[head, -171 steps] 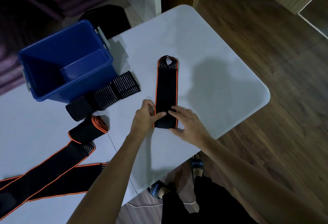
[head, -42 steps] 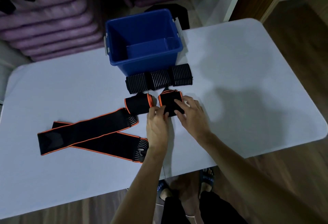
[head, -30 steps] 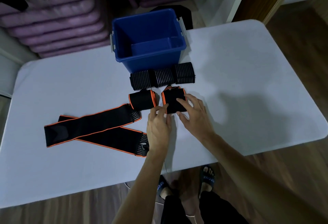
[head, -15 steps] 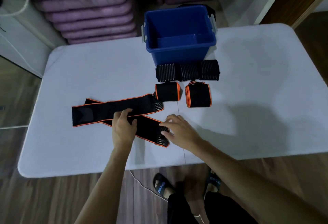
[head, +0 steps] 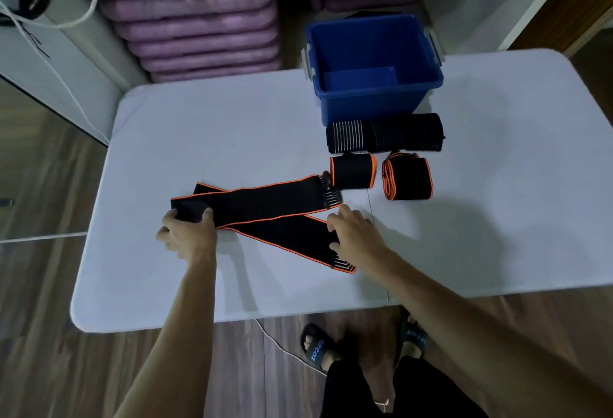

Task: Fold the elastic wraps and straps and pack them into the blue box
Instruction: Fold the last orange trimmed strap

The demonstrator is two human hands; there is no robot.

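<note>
Two long black straps with orange edges lie crossed on the white table [head: 199, 126]: an upper strap [head: 265, 200] and a lower strap [head: 298, 235]. My left hand [head: 187, 230] grips the left end of the upper strap. My right hand [head: 351, 232] rests on the lower strap near its right end, fingers fairly straight. Two folded orange-edged wraps sit to the right, one [head: 353, 171] beside the other [head: 407, 179]. A black striped folded wrap [head: 384, 133] lies just in front of the blue box [head: 374, 102], which looks empty.
Stacked purple cushions [head: 199, 19] stand behind the table's far left edge. A white cabinet with a cord [head: 59, 63] stands at the left. Wooden floor surrounds the table, and my sandalled feet [head: 318, 349] are below the near edge.
After setting down the second folded wrap beside the first, both hands moved left onto the long straps. My left hand slid further left to the strap's end.
</note>
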